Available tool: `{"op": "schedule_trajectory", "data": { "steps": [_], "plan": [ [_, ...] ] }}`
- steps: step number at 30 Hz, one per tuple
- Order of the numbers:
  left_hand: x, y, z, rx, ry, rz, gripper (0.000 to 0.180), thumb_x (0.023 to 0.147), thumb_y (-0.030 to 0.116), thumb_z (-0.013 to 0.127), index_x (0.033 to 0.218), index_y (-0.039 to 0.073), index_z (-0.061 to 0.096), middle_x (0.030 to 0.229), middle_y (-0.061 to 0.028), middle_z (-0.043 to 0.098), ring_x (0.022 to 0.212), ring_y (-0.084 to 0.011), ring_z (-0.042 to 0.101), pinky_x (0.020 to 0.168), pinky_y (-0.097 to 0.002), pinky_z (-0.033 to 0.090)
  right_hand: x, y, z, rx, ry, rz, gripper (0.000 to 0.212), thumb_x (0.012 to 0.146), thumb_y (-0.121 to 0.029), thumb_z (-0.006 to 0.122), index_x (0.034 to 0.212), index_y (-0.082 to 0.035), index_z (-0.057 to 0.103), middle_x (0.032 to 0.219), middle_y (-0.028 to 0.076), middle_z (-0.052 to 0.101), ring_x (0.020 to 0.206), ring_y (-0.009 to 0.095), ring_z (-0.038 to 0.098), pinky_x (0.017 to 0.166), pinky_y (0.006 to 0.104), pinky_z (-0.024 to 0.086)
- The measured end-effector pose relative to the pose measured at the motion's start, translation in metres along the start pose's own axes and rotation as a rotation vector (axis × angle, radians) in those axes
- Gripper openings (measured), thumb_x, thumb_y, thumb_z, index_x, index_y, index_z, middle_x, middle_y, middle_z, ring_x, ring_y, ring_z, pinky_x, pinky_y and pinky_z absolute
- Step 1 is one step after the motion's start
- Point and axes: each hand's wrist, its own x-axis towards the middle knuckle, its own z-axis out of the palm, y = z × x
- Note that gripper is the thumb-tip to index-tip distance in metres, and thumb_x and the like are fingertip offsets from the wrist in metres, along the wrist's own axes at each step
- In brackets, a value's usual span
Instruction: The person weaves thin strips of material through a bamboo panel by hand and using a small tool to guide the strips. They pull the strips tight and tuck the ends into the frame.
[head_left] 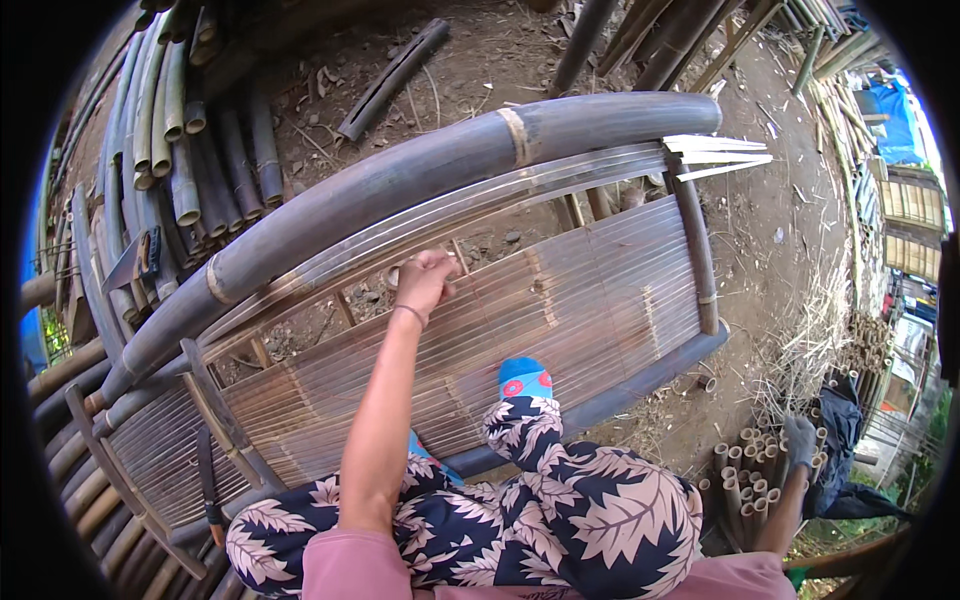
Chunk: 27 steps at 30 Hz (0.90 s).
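Left hand (428, 283) is over the bamboo bench (605, 285), right hand (799, 441) off it.

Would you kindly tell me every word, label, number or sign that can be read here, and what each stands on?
Pink shirt: small dark lettering at the picture's lower edge, too small and cut off to read.
Blue sock: ring-shaped pattern, no readable words.
Bamboo slats: no lettering visible.
Nothing else is legible.

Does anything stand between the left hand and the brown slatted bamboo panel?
Nothing visible does: the bare left hand is at the far edge of the panel, though contact is unclear. The thick, curved dark bamboo pole lies beyond.
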Motion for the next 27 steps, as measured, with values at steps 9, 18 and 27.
{"op": "schedule_trajectory", "data": {
  "steps": [9,18,27],
  "plan": [
    [-0.012,-0.022,0.013,1.157,0.034,0.125,0.042,0.099,0.040,0.037,0.102,0.011,0.067,0.105,-0.0168,0.067,0.105,-0.0355,0.060,0.097,-0.0621,0.027,0.043,-0.226,0.051,-0.423,0.552,-0.499,0.045,0.080,-0.020,0.068,0.120,-0.002,0.059,0.123,0.018,0.058,0.115,0.034,0.054,0.101,0.0413,0.041],
    [-0.016,-0.028,0.004,1.057,0.001,0.322,0.029,0.096,0.032,0.049,0.094,0.010,0.068,0.100,-0.0111,0.069,0.106,-0.0302,0.060,0.098,-0.0579,0.026,-0.094,-0.602,0.207,-0.113,-0.056,-1.113,0.027,0.083,-0.032,0.063,0.083,-0.005,0.065,0.089,0.016,0.064,0.089,0.035,0.063,0.076,0.0465,0.050],
    [-0.008,-0.023,0.005,0.979,0.010,0.160,0.032,0.095,0.036,0.047,0.111,0.013,0.063,0.117,-0.0131,0.066,0.123,-0.0336,0.050,0.104,-0.0628,0.019,-0.076,-0.611,0.132,0.172,-1.140,-0.907,0.023,0.091,-0.023,0.052,0.080,-0.006,0.063,0.081,0.017,0.061,0.071,0.035,0.061,0.066,0.0431,0.052]
  ]
}}
